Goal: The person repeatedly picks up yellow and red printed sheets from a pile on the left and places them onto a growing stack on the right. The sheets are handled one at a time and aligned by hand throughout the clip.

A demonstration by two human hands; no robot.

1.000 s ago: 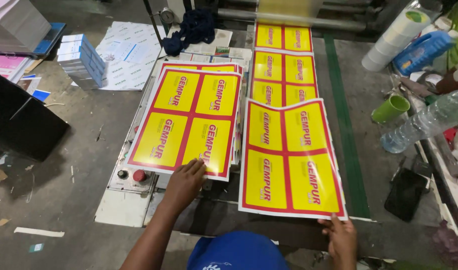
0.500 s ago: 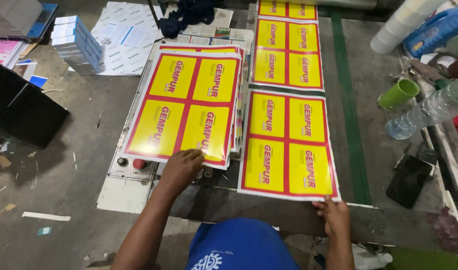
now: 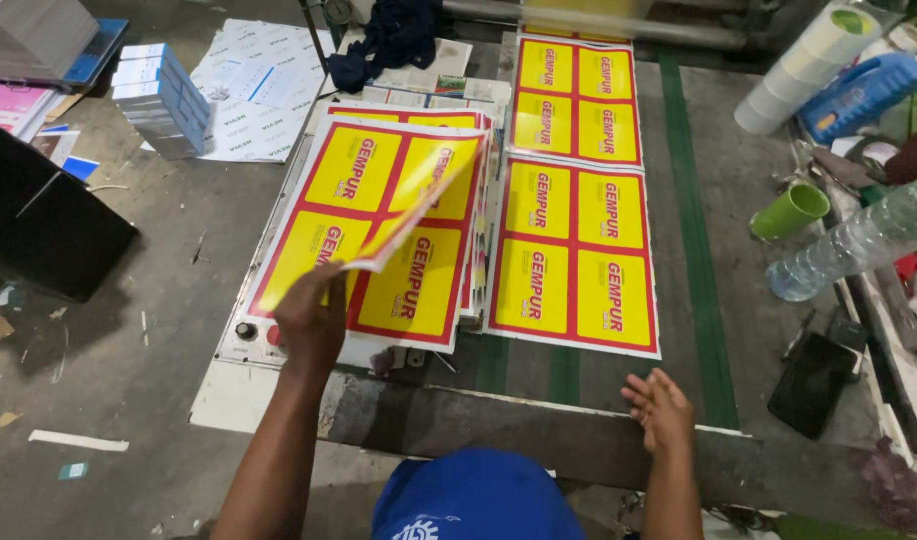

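Observation:
My left hand (image 3: 311, 318) grips the near edge of the top yellow-and-red printed sheet (image 3: 393, 195) and lifts it off a stack of like sheets (image 3: 418, 290), so the sheet bows upward. My right hand (image 3: 660, 408) hovers open above the machine's near edge, just below a printed sheet (image 3: 573, 255) lying flat on the conveyor bed (image 3: 698, 250). A further sheet (image 3: 576, 100) lies behind it on the same bed.
A green cup (image 3: 790, 211), a clear plastic bottle (image 3: 858, 240), a black phone (image 3: 811, 382) and white rolls (image 3: 804, 62) sit at the right. A dark cloth (image 3: 383, 40) lies at the back. Stacked paper packs (image 3: 161, 96) and a black panel (image 3: 38, 225) stand on the floor at left.
My left hand has picked up the top sheet of the stack and raised its near edge. My right hand has let go of the conveyor sheet and drawn back.

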